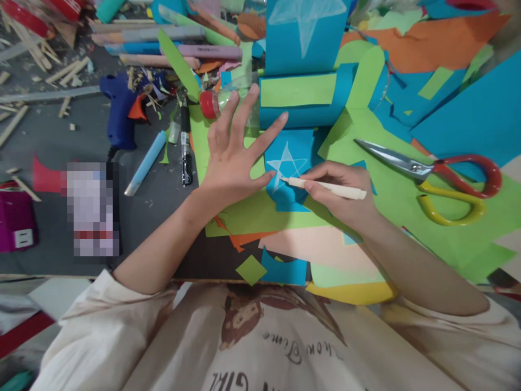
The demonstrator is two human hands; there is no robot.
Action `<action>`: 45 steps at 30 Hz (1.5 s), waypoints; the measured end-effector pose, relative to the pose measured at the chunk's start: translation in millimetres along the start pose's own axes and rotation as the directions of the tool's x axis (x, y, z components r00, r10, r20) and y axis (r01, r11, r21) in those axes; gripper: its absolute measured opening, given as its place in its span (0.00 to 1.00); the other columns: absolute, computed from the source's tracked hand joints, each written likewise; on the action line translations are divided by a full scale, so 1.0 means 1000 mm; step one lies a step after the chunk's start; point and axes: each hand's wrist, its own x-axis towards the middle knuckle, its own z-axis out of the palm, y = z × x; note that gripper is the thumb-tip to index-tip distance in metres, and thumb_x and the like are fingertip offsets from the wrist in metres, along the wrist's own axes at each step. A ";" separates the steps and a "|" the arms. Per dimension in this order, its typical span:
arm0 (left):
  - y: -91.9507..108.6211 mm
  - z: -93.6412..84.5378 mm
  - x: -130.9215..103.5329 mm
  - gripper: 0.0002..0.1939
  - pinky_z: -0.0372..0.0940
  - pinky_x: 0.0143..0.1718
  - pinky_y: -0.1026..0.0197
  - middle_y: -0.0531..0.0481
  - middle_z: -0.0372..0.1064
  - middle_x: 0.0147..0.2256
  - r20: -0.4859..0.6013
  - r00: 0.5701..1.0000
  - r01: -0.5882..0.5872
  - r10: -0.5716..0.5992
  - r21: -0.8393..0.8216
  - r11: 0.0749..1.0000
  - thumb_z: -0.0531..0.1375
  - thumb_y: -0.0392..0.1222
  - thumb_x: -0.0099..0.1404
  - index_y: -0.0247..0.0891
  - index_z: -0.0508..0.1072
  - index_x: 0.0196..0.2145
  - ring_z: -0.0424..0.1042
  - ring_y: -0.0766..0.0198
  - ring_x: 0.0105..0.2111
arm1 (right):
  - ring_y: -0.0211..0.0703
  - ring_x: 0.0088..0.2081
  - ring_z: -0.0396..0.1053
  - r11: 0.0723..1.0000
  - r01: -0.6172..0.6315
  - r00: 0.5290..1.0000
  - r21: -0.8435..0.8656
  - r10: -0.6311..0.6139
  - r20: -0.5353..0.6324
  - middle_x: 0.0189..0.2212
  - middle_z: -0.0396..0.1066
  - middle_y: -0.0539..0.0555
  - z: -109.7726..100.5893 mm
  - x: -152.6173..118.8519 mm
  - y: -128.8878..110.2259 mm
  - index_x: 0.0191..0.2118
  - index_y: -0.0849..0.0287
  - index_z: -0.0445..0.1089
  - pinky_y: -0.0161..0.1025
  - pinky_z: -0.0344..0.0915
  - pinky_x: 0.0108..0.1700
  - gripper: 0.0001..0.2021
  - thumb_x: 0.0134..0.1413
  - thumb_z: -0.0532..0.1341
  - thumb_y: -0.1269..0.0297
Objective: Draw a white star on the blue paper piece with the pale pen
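Note:
In my right hand (342, 187) is a white marker (342, 190), its tip touching a blue paper piece (293, 198). A white outlined star (287, 163) shows on that paper. My left hand (236, 155) is spread out, its thumb at the left edge of the star and its other fingers reaching over a clear bottle with a red cap (209, 105). Behind the star lies a blue paper-wrapped cylinder (299, 117) with a green strip (298, 90). A larger white star (307, 21) is filled in on blue paper beyond it.
Red-and-yellow scissors (423, 169) lie on green paper at the right. On the left are a blue glue gun (120, 111), a light-blue marker (145, 163), a black pen (185, 144) and a blurred-out phone (93, 209). Several markers (175, 49) and wood sticks lie farther back.

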 end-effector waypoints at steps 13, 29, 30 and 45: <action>0.003 -0.002 0.000 0.38 0.29 0.71 0.35 0.62 0.42 0.71 0.012 1.000 0.028 -0.027 -0.029 0.999 0.58 0.60 0.63 0.62 0.52 0.68 0.23 0.43 0.72 | 0.38 0.22 0.65 0.999 -0.041 0.998 0.005 0.041 0.047 0.20 0.72 0.49 -0.002 -0.002 0.004 0.26 0.53 0.75 0.37 0.60 0.23 0.08 0.53 0.66 0.58; -0.002 0.000 0.000 0.38 0.29 0.70 0.34 0.59 0.43 0.71 -0.011 1.000 -0.026 0.026 -0.054 0.998 0.57 0.63 0.63 0.61 0.52 0.68 0.22 0.42 0.72 | 0.38 0.22 0.66 0.995 0.100 0.994 -0.029 -0.101 -0.045 0.22 0.73 0.50 -0.002 0.000 0.007 0.28 0.53 0.74 0.37 0.61 0.23 0.08 0.56 0.65 0.58; -0.002 0.000 0.001 0.38 0.29 0.70 0.34 0.59 0.43 0.71 -0.007 1.000 -0.022 0.022 -0.051 0.998 0.57 0.64 0.63 0.61 0.52 0.68 0.22 0.41 0.72 | 0.38 0.22 0.66 0.995 0.098 0.993 -0.036 -0.100 -0.061 0.22 0.73 0.50 -0.003 0.000 0.007 0.28 0.53 0.74 0.37 0.60 0.22 0.08 0.56 0.65 0.58; -0.003 0.002 0.001 0.39 0.28 0.69 0.33 0.59 0.38 0.72 -0.008 1.000 -0.020 0.019 -0.043 0.999 0.56 0.64 0.63 0.61 0.52 0.69 0.22 0.39 0.72 | 0.36 0.20 0.64 0.999 0.024 1.000 -0.028 -0.024 0.005 0.19 0.71 0.48 -0.001 0.001 0.000 0.26 0.56 0.72 0.35 0.58 0.22 0.05 0.51 0.64 0.64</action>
